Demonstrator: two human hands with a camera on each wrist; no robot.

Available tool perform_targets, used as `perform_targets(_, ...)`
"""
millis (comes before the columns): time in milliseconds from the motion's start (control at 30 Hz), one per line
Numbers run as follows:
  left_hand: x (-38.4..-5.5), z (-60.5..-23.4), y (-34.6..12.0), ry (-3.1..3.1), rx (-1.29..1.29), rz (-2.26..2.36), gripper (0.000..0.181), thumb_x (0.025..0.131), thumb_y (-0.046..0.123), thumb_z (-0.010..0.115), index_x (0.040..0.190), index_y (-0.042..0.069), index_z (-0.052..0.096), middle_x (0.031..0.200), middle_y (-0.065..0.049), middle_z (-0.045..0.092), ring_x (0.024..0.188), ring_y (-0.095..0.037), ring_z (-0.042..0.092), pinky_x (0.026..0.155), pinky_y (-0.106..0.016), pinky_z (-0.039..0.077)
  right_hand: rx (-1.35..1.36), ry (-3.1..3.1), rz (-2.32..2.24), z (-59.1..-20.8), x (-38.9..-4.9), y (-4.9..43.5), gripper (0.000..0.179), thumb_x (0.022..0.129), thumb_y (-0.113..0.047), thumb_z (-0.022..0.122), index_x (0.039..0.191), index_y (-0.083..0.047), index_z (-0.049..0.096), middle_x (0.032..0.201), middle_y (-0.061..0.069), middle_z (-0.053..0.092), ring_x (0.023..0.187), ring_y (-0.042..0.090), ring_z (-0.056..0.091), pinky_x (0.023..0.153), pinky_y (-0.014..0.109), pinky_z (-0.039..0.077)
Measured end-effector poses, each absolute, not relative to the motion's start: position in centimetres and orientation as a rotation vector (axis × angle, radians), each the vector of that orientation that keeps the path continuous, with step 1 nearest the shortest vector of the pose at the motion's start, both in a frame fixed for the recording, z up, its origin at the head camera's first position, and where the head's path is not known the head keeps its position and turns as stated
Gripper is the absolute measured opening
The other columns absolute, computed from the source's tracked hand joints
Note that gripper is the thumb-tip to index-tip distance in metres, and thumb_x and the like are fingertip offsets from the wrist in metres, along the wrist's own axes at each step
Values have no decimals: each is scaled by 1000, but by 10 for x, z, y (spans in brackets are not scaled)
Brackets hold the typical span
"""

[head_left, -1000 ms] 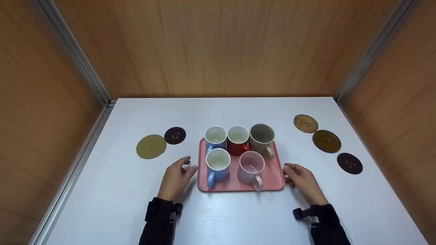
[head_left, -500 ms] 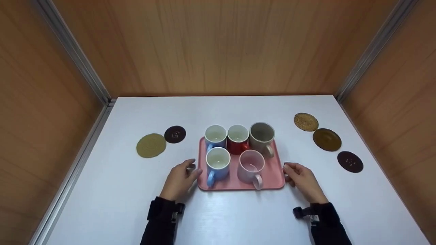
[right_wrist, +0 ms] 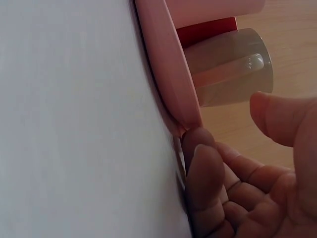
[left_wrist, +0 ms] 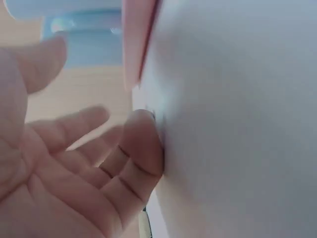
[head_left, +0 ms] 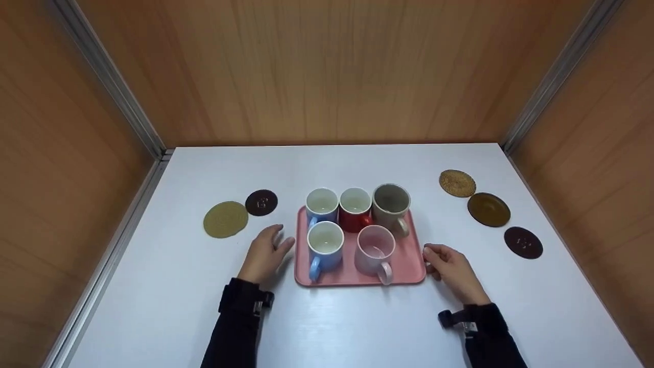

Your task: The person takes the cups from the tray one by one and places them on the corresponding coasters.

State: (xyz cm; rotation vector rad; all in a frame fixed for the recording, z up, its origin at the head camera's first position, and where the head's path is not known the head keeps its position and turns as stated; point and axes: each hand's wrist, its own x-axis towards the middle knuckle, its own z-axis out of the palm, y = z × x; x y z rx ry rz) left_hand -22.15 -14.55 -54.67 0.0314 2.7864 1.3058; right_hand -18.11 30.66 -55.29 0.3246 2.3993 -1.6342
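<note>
A pink tray holds several upright mugs. At its back are a light blue mug, a red mug and a grey-beige mug; in front stand another light blue mug and a pale pink mug. Just off the tray's left side is my left hand, its fingers loosely bent around nothing and thumb apart. In the left wrist view, its fingertips are low by the tabletop. My right hand is at the tray's right side, fingertips right at the rim and thumb raised away in the right wrist view.
Left of the tray lie an olive round coaster and a dark brown coaster. To the right lie a gold patterned coaster, a brown coaster and a dark coaster. Wooden panels enclose the white table.
My left hand came in against the tray's left edge half a second ago, then drew back leftward and farther up the table. My right hand, the tray and the mugs have stayed in place.
</note>
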Motion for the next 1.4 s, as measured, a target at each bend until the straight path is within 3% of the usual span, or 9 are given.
perform_targets(133,-239,-541,-153,2769,-6,1212,75,110,35,57,163,-9,30,171,-35,24,161,-48,26,133,-58,20,321,2392,-1624,-555,-181,305,59,107,-46,63,148,-3,59,113,10,75,93,16,69,76,25,56)
perform_targets(200,-247,-536,-156,2729,-10,1157,83,111,40,54,166,-10,17,173,-36,13,160,-48,29,134,-56,19,316,2409,-1599,-555,-181,304,59,107,-45,64,148,-4,58,113,10,74,92,17,69,76,25,56)
perform_targets(267,-256,-532,-158,2690,-11,1115,89,111,44,52,167,-9,7,163,-41,34,145,-46,54,131,-54,29,298,2451,-1557,-554,-180,303,58,106,-44,66,148,-4,59,112,11,74,90,17,68,74,25,56)
perform_targets(333,-264,-531,-161,2666,-10,1076,94,111,48,51,167,-8,2,141,-41,59,109,-40,75,124,-51,41,257,2509,-1492,-554,-180,303,59,106,-43,67,148,-3,58,113,11,74,89,17,66,74,25,55)
perform_targets(400,-271,-530,-162,2657,-9,1038,98,110,50,52,167,-8,-1,116,-36,71,70,-30,74,112,-46,52,227,2567,-1432,-554,-180,302,57,104,-41,70,146,-3,60,110,10,74,88,17,64,75,25,54)
perform_targets(467,-276,-530,-164,2655,-12,1000,99,109,51,54,167,-9,-1,119,-35,70,59,-23,69,100,-44,58,185,2620,-1370,-554,-180,300,55,103,-36,72,144,-1,62,107,8,73,89,16,63,77,24,52)
perform_targets(600,-283,-529,-164,2683,7,890,99,109,49,55,167,-10,2,159,-42,41,86,-36,77,89,-50,63,152,2679,-1286,-555,-179,297,53,99,-27,76,143,-1,63,100,5,70,87,16,61,76,25,49)
perform_targets(767,-287,-527,-161,2773,77,716,93,108,45,57,166,-11,11,170,-36,23,148,-49,48,125,-55,39,142,2704,-1246,-555,-179,296,53,96,-22,77,143,-1,64,99,4,70,86,15,61,74,24,49)
perform_targets(1400,-335,-534,-122,2800,103,582,74,113,44,43,168,-3,22,175,-26,22,156,-45,39,128,-55,36,129,2708,-1259,-558,-179,298,45,97,-19,75,139,-4,67,104,5,72,89,16,63,76,23,51)
